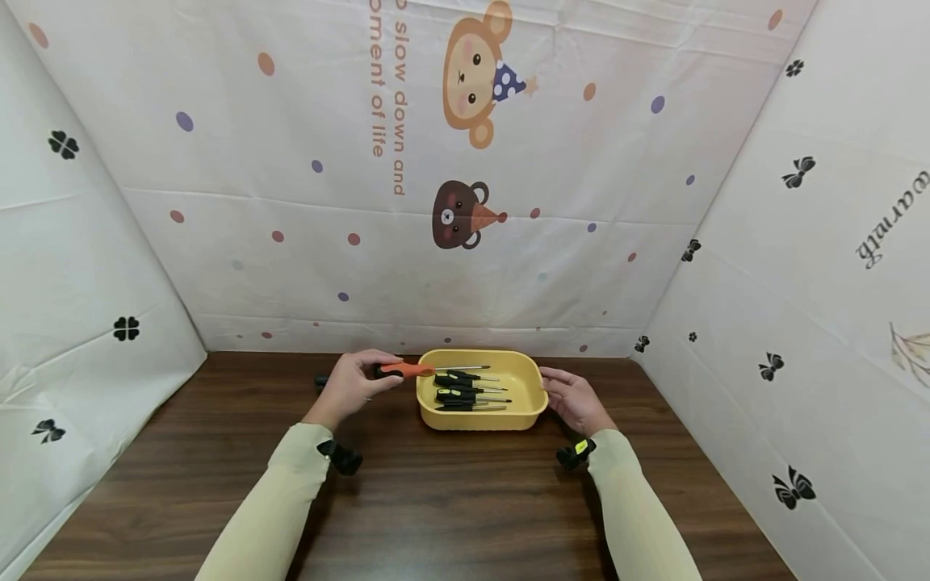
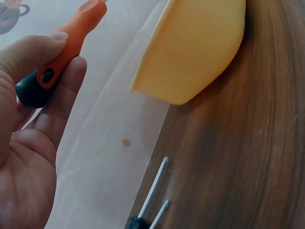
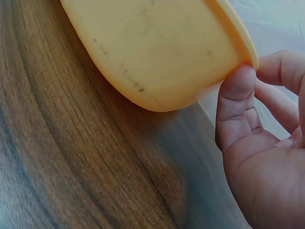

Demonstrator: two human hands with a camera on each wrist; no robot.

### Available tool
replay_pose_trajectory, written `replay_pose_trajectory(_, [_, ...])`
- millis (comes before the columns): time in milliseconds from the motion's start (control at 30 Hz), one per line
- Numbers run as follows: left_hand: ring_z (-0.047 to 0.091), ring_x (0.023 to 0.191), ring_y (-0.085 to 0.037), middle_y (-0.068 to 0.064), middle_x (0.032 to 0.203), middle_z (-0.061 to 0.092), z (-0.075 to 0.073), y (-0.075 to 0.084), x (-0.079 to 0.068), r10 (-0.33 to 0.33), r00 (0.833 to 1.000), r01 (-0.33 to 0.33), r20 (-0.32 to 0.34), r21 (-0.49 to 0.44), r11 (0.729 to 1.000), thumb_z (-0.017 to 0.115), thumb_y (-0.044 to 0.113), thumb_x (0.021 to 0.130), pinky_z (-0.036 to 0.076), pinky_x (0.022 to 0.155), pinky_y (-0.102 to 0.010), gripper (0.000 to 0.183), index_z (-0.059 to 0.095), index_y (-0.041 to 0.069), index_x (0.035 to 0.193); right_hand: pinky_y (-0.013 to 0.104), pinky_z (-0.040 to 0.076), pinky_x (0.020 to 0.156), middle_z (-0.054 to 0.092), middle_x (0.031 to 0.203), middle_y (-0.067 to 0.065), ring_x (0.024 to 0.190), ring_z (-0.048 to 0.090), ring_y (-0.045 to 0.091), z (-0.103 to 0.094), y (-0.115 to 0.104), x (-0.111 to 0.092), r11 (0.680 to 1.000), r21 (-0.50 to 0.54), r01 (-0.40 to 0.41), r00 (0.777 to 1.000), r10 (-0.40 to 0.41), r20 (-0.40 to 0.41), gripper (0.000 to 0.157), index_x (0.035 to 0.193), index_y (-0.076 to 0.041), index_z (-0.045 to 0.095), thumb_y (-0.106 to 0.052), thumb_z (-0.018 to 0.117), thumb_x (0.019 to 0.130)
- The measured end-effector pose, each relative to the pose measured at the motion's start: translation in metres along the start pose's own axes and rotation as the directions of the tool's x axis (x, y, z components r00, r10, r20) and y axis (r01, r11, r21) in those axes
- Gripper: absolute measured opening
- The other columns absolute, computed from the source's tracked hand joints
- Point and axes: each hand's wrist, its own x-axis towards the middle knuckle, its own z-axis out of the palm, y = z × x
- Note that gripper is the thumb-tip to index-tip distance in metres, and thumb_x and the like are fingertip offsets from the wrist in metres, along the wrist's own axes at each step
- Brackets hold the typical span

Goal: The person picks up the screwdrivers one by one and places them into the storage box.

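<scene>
My left hand (image 1: 350,389) grips the orange and black handle of a screwdriver (image 1: 416,369). Its metal shaft points right, over the left rim of a yellow plastic tray (image 1: 534,395). In the left wrist view, thumb and fingers wrap the orange handle (image 2: 71,43). At the tray's right end, my right hand (image 1: 576,402) pinches the rim between thumb and fingertips, as the right wrist view shows at the tray wall (image 3: 157,57). Several black-handled screwdrivers (image 1: 458,395) lie side by side in the tray, shafts to the right.
Left of the left hand, a black handle (image 1: 320,381) shows on the brown wooden table (image 1: 450,500). The left wrist view has two metal screwdriver shafts (image 2: 153,187) lying there. A printed white cloth (image 1: 392,266) rises behind the table and along both sides.
</scene>
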Motion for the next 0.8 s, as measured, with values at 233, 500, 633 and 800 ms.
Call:
replay_pose_trajectory(233, [0.065,0.104,-0.020,-0.003,0.116,0.074,0.016,-0.002,0.001,0.029,0.999,-0.029,0.017,-0.013,0.999,0.087,0.026,0.084,0.056,0.081,-0.027,0.028,0.080,0.022,0.112,0.024,0.059,0.078,0.074,0.111,0.002,0.092,0.072,0.009,0.001,0.000,-0.001,1.000,-0.002,0.004,1.000,-0.004,-0.003,0.054,0.152,0.007,0.040,-0.004,0.060,0.103])
replay_pose_trajectory(500, [0.066,0.100,-0.020,-0.004,0.118,0.073,0.033,0.000,0.007,0.032,0.998,-0.030,0.058,-0.029,0.999,0.086,0.028,0.084,0.056,0.080,-0.030,0.033,0.079,0.016,0.114,0.024,0.059,0.079,0.074,0.115,0.004,0.095,0.072,0.010,0.000,0.000,0.000,1.000,-0.012,-0.002,1.000,0.002,-0.014,0.053,0.152,0.007,0.041,-0.004,0.059,0.103])
replay_pose_trajectory(633, [0.064,0.095,-0.017,-0.005,0.115,0.073,0.042,0.001,0.011,0.033,0.996,-0.032,0.087,-0.011,0.999,0.087,0.029,0.084,0.055,0.078,-0.029,0.032,0.080,0.018,0.113,0.024,0.059,0.079,0.074,0.114,0.003,0.094,0.072,0.010,-0.001,0.000,0.000,1.000,-0.014,-0.005,1.000,0.005,-0.013,0.054,0.152,0.006,0.041,-0.004,0.060,0.103])
replay_pose_trajectory(800, [0.063,0.090,-0.015,-0.003,0.111,0.074,0.051,0.003,0.015,0.050,0.991,-0.052,0.122,0.013,0.999,0.086,0.025,0.085,0.054,0.075,-0.029,0.028,0.081,0.019,0.111,0.025,0.059,0.080,0.074,0.116,0.004,0.094,0.072,0.010,0.000,-0.001,0.000,1.000,-0.027,-0.004,1.000,0.003,-0.014,0.054,0.152,0.007,0.041,-0.004,0.059,0.103])
